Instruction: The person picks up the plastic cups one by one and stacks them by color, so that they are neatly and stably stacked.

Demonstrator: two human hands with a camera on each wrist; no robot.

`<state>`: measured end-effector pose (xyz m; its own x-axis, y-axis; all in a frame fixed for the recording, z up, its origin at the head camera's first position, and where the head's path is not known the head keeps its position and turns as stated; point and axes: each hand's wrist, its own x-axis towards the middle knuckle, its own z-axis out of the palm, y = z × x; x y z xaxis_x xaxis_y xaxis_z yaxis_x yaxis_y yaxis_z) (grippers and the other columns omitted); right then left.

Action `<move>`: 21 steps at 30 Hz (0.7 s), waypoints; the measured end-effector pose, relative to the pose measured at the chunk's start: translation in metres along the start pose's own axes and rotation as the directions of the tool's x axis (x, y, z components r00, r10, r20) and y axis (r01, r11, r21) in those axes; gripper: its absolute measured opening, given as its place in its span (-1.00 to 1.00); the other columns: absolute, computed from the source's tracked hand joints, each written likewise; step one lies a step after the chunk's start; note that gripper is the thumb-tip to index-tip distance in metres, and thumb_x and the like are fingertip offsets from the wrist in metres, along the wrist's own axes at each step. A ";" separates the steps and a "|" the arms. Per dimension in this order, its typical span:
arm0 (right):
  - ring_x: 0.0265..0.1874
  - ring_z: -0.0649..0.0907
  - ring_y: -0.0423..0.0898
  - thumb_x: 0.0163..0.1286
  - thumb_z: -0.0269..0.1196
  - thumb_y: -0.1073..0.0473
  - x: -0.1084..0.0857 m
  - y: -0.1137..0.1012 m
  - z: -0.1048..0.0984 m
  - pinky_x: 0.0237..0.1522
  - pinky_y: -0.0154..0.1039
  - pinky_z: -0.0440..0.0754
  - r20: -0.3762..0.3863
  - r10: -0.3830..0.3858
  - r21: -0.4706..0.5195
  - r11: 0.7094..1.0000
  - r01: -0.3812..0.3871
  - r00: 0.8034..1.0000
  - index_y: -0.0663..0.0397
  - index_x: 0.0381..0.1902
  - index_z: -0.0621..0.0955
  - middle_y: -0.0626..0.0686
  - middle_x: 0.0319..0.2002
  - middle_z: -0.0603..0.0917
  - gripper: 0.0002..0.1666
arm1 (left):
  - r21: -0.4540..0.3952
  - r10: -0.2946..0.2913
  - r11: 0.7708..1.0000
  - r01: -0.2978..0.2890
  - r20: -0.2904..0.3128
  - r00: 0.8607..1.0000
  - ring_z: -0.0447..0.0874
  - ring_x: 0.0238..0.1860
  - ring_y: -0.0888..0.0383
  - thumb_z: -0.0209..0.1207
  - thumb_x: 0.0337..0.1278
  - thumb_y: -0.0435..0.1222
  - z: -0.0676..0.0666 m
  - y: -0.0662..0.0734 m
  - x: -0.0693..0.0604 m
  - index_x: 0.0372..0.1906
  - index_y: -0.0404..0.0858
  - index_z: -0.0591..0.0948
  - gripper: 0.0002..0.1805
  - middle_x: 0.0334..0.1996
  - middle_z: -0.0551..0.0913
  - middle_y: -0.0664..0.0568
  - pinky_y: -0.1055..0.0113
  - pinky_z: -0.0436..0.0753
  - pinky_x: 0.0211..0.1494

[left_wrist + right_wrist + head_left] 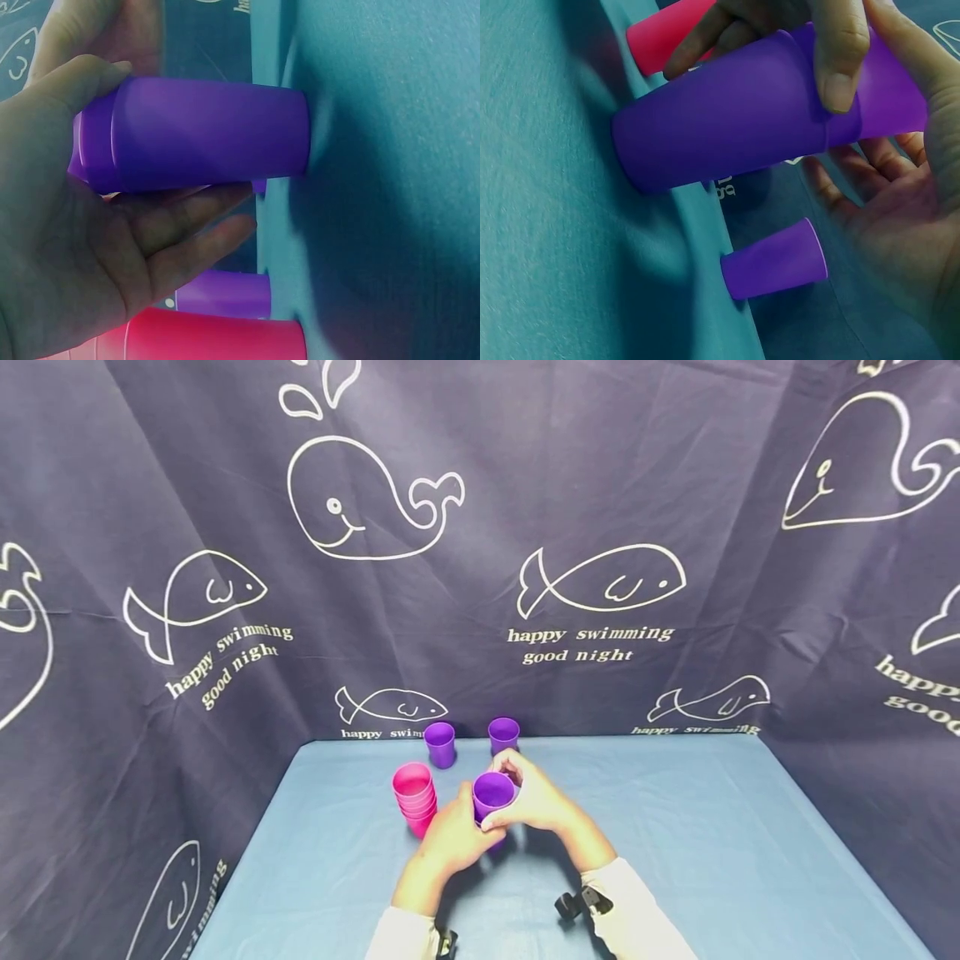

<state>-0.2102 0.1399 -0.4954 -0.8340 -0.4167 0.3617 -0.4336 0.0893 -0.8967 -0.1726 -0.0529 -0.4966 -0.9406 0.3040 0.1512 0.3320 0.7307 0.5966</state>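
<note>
Two nested purple cups are between my hands, one set into the other. My left hand [453, 835] grips the lower purple cup [210, 135] near its rim, thumb on one side and fingers on the other. Around the upper purple cup [493, 793], my right hand [536, 797] holds with thumb and curled fingers. The upper cup's wall [891, 94] shows above the lower rim. Whether the lower cup's base touches the table cannot be told. Left of my hands stands a stack of pink cups [415, 797].
Two single purple cups stand upright at the table's back edge, one behind the pink stack [440, 745] and one behind my right hand [504, 736]. A blue cloth covers the table [675, 843]. Dark printed fabric [480, 527] hangs behind and at the sides.
</note>
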 end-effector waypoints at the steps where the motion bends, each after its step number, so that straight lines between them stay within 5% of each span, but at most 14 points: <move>1: -0.09 0.71 -0.19 -0.25 0.77 0.32 0.000 0.000 0.000 0.03 -0.32 0.68 0.003 0.002 -0.006 1.000 -0.002 1.000 0.11 -0.06 0.49 0.11 -0.07 0.68 -0.16 | 0.000 -0.002 1.000 0.002 0.000 1.000 0.78 -0.18 -0.03 0.51 -0.04 0.03 0.000 -0.001 0.000 0.11 -0.27 0.45 -0.27 -0.23 0.73 -0.07 0.08 0.72 -0.08; 21: -0.11 0.71 -0.22 -0.12 0.73 0.30 0.000 0.009 -0.002 0.03 -0.35 0.67 0.120 0.041 -0.015 0.999 -0.040 0.992 0.14 0.01 0.50 0.13 -0.14 0.69 -0.21 | -0.032 -0.027 0.999 0.027 0.003 1.000 0.73 -0.22 0.08 0.57 -0.13 0.01 0.001 -0.003 0.001 0.09 -0.24 0.46 -0.25 -0.27 0.70 0.01 0.18 0.69 -0.13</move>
<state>-0.2149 0.1430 -0.5033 -0.8043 -0.5180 0.2913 -0.4051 0.1192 -0.9065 -0.1741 -0.0538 -0.4990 -0.9489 0.2864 0.1326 0.3043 0.7184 0.6256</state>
